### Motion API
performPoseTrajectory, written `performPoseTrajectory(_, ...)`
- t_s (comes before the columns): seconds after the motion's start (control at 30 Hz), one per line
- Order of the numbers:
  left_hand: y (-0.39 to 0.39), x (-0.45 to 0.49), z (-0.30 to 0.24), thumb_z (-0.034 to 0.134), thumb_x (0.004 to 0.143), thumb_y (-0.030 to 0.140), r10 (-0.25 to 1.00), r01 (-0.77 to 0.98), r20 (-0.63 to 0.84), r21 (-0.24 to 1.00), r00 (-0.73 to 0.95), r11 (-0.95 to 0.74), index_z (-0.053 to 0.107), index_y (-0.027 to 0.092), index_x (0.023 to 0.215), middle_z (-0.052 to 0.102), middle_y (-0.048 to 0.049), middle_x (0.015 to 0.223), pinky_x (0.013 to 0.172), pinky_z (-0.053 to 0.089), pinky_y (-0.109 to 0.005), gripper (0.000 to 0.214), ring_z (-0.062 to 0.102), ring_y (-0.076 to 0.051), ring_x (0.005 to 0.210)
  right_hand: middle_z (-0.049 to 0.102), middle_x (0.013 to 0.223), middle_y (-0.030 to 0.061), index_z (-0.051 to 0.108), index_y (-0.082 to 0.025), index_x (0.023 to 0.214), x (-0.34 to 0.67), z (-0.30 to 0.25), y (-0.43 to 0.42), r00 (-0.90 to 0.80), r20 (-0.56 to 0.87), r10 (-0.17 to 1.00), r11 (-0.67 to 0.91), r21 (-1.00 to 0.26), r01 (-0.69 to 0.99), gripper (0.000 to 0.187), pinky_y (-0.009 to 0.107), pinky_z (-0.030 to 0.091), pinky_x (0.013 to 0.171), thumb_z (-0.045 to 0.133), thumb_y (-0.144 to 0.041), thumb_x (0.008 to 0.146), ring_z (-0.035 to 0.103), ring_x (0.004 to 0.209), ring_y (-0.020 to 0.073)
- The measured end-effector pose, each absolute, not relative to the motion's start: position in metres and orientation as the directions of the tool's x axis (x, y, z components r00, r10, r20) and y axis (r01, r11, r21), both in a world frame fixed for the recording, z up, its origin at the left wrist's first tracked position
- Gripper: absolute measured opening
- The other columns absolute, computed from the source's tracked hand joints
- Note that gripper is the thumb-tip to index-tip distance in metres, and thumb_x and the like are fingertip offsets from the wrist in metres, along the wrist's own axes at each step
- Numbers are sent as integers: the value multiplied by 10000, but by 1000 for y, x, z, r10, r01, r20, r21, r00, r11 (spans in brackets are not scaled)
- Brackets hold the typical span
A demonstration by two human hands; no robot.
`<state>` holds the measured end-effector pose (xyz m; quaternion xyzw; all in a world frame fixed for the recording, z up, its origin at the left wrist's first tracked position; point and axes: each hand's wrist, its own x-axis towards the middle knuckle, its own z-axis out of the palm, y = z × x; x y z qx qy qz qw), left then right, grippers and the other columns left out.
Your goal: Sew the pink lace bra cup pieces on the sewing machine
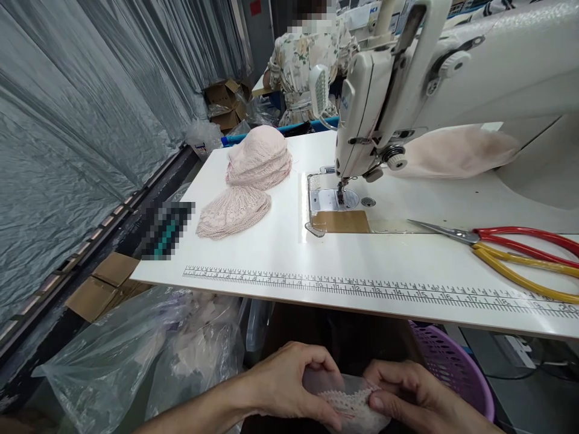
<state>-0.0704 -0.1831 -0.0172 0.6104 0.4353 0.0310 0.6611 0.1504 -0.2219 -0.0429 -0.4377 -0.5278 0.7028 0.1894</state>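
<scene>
My left hand and my right hand are below the table's front edge, both pinched on a small pink lace piece, which has a thin translucent layer behind it. On the white table, a pile of pink lace pieces lies at the far left, and a single flat lace piece lies in front of it. The white sewing machine stands to the right, its needle over the metal plate.
Scissors with red and yellow handles lie at the table's right. A printed ruler runs along the front edge. A purple basket sits below right, and clear plastic bags below left. Another person sits behind the table. Cardboard boxes stand near the curtain.
</scene>
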Motion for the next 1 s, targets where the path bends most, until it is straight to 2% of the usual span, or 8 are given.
performPoseTrajectory(0.07,-182,-72,-15,814,553,441,545,518,-561,818,623,251,706,198,889,538,44,670,510,301,-168,428,433,-92,605,531,674,-20,604,-198,731,152,-44,-222,-541,-418,730,-361,-908,214,377,235,363,625,547,-558,827,473,668,138)
performPoseTrajectory(0.2,-180,-74,-15,776,611,421,503,517,-594,801,628,302,729,182,805,519,43,602,493,294,-177,311,422,-86,560,525,677,-17,603,-201,738,153,-47,-221,-551,-426,717,-371,-903,216,391,239,366,621,542,-579,817,472,662,141)
performPoseTrajectory(0.37,-180,-73,-19,737,687,319,561,398,-471,881,681,255,735,175,731,588,12,703,589,368,-189,151,511,-108,659,518,679,-27,624,-197,763,152,-50,-218,-597,-408,690,-376,-908,185,371,224,334,605,572,-563,800,445,652,126)
performPoseTrajectory(0.5,-181,-74,-22,743,690,357,532,382,-523,852,667,358,743,170,764,616,1,691,615,412,-200,201,541,-115,649,444,608,-45,586,-178,671,147,-47,-215,-614,-417,670,-360,-906,222,369,220,282,564,612,-531,776,378,600,107)
performPoseTrajectory(0.6,-182,-78,-23,721,715,358,527,406,-584,810,618,423,748,162,792,631,-2,644,576,419,-192,212,535,-99,581,450,599,-40,573,-175,644,146,-45,-213,-603,-416,680,-370,-906,208,403,225,290,572,611,-556,771,387,597,112)
performPoseTrajectory(0.67,-181,-82,-23,710,726,321,531,416,-598,801,601,431,752,167,816,643,-3,642,567,425,-184,184,544,-94,573,479,626,-29,585,-177,662,148,-47,-212,-600,-425,678,-389,-900,198,409,229,308,596,608,-571,769,412,623,123)
performPoseTrajectory(0.8,-180,-87,-22,709,720,254,501,382,-589,802,635,459,752,187,850,677,-6,686,645,477,-198,152,608,-108,637,486,635,-25,593,-183,673,153,-52,-213,-606,-440,663,-403,-892,206,421,234,314,601,604,-594,763,413,628,129)
performPoseTrajectory(1.0,-179,-84,-18,697,727,271,515,412,-585,809,627,418,746,139,876,715,-61,742,665,506,-224,205,659,-151,689,498,630,-20,599,-190,658,157,-54,-213,-607,-453,653,-411,-885,219,433,234,326,606,596,-610,764,426,625,130)
